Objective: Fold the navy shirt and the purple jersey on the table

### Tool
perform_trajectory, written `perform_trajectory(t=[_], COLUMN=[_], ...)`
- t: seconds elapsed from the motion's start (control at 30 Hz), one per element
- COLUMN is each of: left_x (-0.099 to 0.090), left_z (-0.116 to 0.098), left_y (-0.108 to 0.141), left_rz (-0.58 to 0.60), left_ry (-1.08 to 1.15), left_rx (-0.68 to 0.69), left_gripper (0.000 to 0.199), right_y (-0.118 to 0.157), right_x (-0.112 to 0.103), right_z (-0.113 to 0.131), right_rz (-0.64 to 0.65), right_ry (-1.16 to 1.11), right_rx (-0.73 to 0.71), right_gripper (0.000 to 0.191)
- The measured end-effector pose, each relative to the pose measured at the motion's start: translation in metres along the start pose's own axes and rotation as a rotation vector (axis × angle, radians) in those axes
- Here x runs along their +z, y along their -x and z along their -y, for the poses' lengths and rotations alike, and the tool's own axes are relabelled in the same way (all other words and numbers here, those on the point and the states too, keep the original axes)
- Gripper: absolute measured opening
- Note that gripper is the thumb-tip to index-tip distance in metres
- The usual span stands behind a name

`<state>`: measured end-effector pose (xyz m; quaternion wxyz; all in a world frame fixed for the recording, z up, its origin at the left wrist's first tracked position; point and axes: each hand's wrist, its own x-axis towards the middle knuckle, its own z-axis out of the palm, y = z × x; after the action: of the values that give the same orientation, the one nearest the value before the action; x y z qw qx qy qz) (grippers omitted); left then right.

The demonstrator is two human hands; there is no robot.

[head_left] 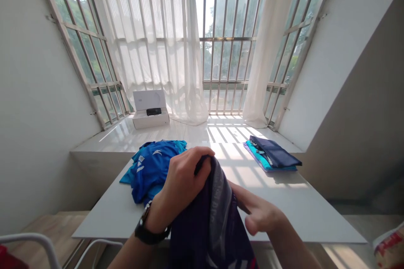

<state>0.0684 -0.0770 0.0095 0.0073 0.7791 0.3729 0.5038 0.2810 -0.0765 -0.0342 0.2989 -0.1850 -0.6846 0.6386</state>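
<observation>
A dark purple garment [192, 235] with a grey lettered panel hangs in front of me at the table's near edge. My left hand [186, 180], with a black watch on the wrist, grips its bunched top between thumb and fingers. On the garment's right side, my right hand [259, 212] reaches in with its fingers stretched out and partly hidden behind the cloth; its thumb stands apart. Left of my hands lies a loose heap of blue shirts [154, 164] with white print. A neat stack of folded clothes [274, 153], navy on top and turquoise and lilac below, sits at the right.
The white table [303, 214] meets a windowsill [189, 132] at its far side. On the sill stands an open white box [150, 121] with a black device [153, 111] on it. White curtains [186, 50] hang before barred windows. A white tubular frame [34, 239] is at lower left.
</observation>
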Motion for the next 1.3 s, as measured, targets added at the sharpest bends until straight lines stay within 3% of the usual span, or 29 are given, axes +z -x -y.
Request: perform_trajectory(t=[0.07, 0.17, 0.23, 0.33, 0.47, 0.57, 0.67, 0.73, 0.8, 0.87, 0.97, 1.13, 1.3], left_x=[0.008, 0.011, 0.006, -0.006, -0.016, -0.009, 0.007, 0.017, 0.02, 0.018, 0.007, -0.003, -0.005], left_z=[0.011, 0.026, 0.036, 0.053, 0.071, 0.084, 0.097, 0.105, 0.111, 0.113, 0.111, 0.11, 0.116], left_y=[-0.004, -0.013, -0.022, -0.036, -0.037, -0.023, -0.008, -0.001, 0.005, 0.009, 0.012, 0.008, 0.003], left_rz=[-0.008, 0.014, 0.002, -0.006, 0.184, 0.312, 0.318, 0.296, 0.282, 0.285, 0.267, 0.182, 0.121], left_ry=[-0.12, -0.238, -0.289, -0.287, -0.143, -0.074, -0.026, 0.046, 0.22, 0.443, 0.586, 0.674, 0.801], left_rx=[0.026, 0.015, -0.003, -0.051, -0.078, -0.052, -0.101, -0.16, -0.23, -0.333, -0.498, -0.643, -0.671], left_gripper=[0.017, 0.018, 0.017, 0.014, 0.013, 0.017, 0.018, 0.013, 0.015, 0.023, 0.028, 0.038, 0.041], right_y=[-0.008, -0.027, -0.038, -0.045, -0.039, -0.038, -0.042, -0.043, -0.042, -0.038, -0.032, -0.031, -0.034], right_x=[0.02, 0.022, 0.006, -0.029, -0.064, -0.073, -0.075, -0.076, -0.079, -0.08, -0.079, -0.083, -0.104], right_z=[-0.016, -0.034, -0.035, -0.02, 0.008, 0.016, 0.016, 0.014, 0.013, 0.009, -0.008, -0.048, -0.056], right_rz=[-0.02, -0.338, -0.491, -0.637, -0.794, -0.801, -0.753, -0.638, -0.437, -0.247, -0.163, -0.277, -0.427], right_ry=[0.001, 0.125, 0.161, 0.117, 0.225, 0.253, 0.143, 0.065, 0.053, 0.163, 0.509, 0.956, 0.901], right_rx=[0.023, -0.06, -0.086, -0.099, -0.147, -0.11, -0.048, -0.018, -0.004, 0.019, 0.07, 0.014, -0.14], right_gripper=[0.08, 0.049, 0.032, 0.035, 0.041, 0.045, 0.043, 0.044, 0.059, 0.088, 0.108, 0.085, 0.035])
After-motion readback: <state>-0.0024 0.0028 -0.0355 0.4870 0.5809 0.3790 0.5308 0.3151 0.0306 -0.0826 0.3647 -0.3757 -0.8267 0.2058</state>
